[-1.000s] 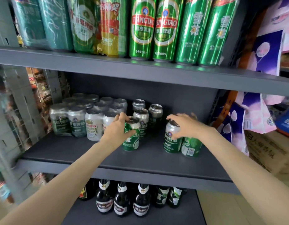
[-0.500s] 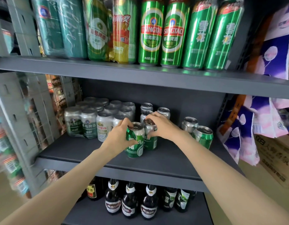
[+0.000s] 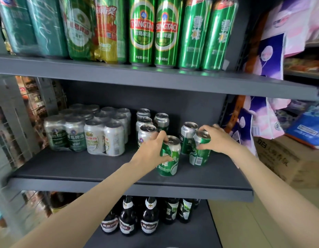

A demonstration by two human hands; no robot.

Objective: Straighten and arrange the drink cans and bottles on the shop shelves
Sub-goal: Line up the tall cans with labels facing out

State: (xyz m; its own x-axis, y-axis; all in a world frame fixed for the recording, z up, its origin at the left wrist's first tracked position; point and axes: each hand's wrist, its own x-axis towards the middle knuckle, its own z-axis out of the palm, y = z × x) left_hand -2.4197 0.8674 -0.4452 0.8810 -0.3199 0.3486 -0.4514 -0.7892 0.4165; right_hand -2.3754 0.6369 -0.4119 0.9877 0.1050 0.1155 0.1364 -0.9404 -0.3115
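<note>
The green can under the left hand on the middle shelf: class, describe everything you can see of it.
The green can is a short metal drink can, glossy green with white swirls and white characters, and a silver top whose pull tab looks unopened. It stands upright near the front of the dark grey middle shelf, apart from the cans behind it. The left hand grips its upper side, fingers curled over the rim. Small white print runs near its base, too fine to read.

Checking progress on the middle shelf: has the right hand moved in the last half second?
Yes. The right hand has gone rightward, from the loose silver cans behind the left hand's can to the green can near the shelf's right end.
</note>
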